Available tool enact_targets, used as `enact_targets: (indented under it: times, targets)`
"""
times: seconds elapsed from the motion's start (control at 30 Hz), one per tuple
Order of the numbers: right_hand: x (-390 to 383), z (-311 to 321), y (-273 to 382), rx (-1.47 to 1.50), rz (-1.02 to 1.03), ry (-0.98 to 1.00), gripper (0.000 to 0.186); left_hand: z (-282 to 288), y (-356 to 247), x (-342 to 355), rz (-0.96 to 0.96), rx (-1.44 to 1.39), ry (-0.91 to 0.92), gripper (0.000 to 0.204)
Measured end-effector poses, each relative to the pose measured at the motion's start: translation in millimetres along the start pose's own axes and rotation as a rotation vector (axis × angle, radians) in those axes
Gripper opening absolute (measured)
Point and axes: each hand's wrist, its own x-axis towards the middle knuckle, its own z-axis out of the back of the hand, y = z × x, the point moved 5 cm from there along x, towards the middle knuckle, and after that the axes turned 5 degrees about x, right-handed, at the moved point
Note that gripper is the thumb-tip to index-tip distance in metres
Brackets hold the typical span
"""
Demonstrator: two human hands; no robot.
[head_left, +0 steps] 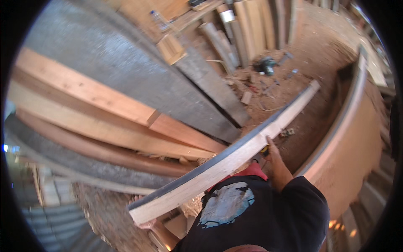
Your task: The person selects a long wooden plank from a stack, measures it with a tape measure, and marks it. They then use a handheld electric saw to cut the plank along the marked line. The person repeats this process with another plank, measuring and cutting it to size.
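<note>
A long pale wooden board [222, 166] with a dark upper edge lies slantwise in front of my body, its far end up to the right. My left hand [145, 224] is closed round its near left end; fingertips show past the dark edge and the palm is beneath. Farther along, my right hand [273, 154] grips the board's lower side with the thumb against the pale face. A small yellow and black object [264, 150] shows beside the right hand's fingers; its kind is unclear, and I cannot tell whether the hand touches it.
Several long timbers [84, 86] lie at the left beside a broad grey surface [113, 59]. To the right stands a wooden panel [357, 143] with a pale top edge. A green power tool [266, 66] rests on the dusty ground ahead, near boards [254, 29] leaning upright.
</note>
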Motion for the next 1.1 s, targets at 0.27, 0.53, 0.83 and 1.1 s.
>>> enact_targets:
  times: [0.27, 0.53, 0.83, 1.1]
  targets:
    - [9.1, 54.2, 4.5, -0.035, -0.218, 0.121, 0.039, 67.1, -74.3, -1.9, 0.929, 0.987, 0.248, 0.071]
    - [32.9, 112.1, -18.8, 0.024, -0.344, -0.004, 0.042, 158.3, -16.8, -98.9, 0.883, 1.494, -0.626, 0.069]
    - [14.4, 96.9, 8.4, -0.230, -0.220, -0.092, 0.044, 107.6, 5.4, -118.4, 0.778, 1.535, -0.522, 0.080]
    - [-12.3, 23.2, 106.6, -0.375, 0.126, -0.115, 0.033, 84.9, 82.5, -144.8, 1.057, 0.432, -0.303, 0.074]
